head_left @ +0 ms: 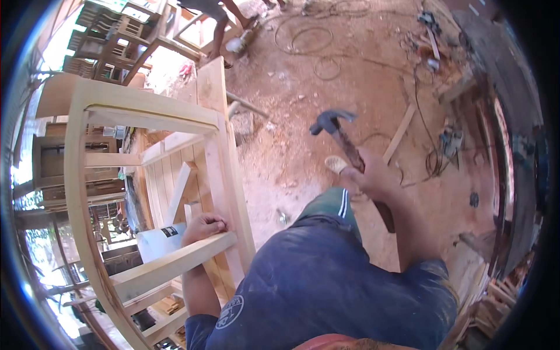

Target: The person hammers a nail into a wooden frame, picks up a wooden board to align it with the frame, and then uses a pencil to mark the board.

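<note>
A claw hammer (345,139) with a dark steel head and a wooden handle is raised in front of me on the right, and my right hand (375,178) is wrapped round its handle. My left hand (204,227) has its fingers curled against the inner side of a pale wooden frame (224,175), just above a crossbar (175,265). What its fingers hold, if anything, is too small to tell. My left forearm passes behind that crossbar. The hammer head is well apart from the frame.
A white container (157,244) stands behind the frame. Stacked wooden chairs (111,41) and another person's legs (220,29) are at the far left. Cables (303,41), a loose wood strip (400,134) and a power tool (451,140) lie on the dirt floor (280,134).
</note>
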Demonstrator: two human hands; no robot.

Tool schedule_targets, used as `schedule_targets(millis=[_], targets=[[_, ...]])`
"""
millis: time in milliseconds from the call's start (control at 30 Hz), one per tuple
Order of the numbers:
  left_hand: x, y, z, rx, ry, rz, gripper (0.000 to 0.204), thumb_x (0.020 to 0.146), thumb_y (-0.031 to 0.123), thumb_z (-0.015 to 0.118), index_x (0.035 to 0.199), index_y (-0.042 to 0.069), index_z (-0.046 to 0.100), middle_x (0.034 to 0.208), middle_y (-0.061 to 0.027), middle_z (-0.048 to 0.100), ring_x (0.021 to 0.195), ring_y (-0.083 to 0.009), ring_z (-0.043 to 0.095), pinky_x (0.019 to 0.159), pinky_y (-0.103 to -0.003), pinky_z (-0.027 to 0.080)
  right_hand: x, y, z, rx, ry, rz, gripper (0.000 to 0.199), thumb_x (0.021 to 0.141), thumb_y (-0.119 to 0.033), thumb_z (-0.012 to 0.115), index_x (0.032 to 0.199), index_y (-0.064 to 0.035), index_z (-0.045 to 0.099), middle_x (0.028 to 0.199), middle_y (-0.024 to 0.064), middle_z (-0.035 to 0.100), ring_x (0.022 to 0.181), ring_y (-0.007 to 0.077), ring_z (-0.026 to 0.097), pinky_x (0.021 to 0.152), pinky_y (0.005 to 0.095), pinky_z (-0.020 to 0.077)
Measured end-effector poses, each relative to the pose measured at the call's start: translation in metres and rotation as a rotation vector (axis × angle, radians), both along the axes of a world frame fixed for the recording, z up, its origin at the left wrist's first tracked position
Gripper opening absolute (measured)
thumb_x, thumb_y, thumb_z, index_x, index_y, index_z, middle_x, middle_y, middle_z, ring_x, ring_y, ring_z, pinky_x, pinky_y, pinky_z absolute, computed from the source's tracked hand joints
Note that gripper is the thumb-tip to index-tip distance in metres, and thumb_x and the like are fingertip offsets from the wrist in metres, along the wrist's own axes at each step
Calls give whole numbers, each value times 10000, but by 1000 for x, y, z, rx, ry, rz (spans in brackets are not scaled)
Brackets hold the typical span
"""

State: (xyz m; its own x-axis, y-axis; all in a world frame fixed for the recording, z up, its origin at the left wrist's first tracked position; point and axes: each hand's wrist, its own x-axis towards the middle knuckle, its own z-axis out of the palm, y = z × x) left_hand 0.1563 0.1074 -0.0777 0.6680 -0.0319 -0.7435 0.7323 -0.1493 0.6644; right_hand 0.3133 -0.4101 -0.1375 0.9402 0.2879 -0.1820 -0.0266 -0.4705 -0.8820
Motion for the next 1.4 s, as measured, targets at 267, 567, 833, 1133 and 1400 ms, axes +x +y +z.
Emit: schedule_targets(millis=[267,567,833,1133,1400], targets=[[1,-10,3,6,39,-30,151,952,151,761,979,3,748,876,-24,713,802,-111,652,739,-290,525,15,16,32,20,78,168,331,897,-247,697,1069,22,613,825,231,644,797,402,647,735,479,486],[1,-11,4,19,-3,-41,113,945,93,750,998,-6,749,901,-51,738,819,-125,679,762,-286,543,19,18,52,-23,135,234,331,920,-271,688,1053,23,612,862,246,654,835,422,658,770,469,498],[2,-10,3,5,-18,-76,151,944,118,757,1016,-15,752,911,-51,739,834,-126,679,773,-292,546,19,20,45,-19,100,248,349,915,-282,697,1049,27,604,869,254,655,859,431,657,780,476,496],[8,-13,10,89,-58,-186,191,957,175,754,991,-12,762,879,0,719,819,-88,646,760,-265,514,14,43,60,-115,173,365,364,923,-296,709,1044,28,598,895,254,657,843,397,649,779,463,492],[-1,-12,9,-7,-114,-89,162,936,137,780,1018,-3,776,891,-5,737,819,-86,651,757,-254,519,2,77,66,-110,168,538,383,917,-289,731,1057,40,594,914,263,660,847,401,639,784,456,487]])
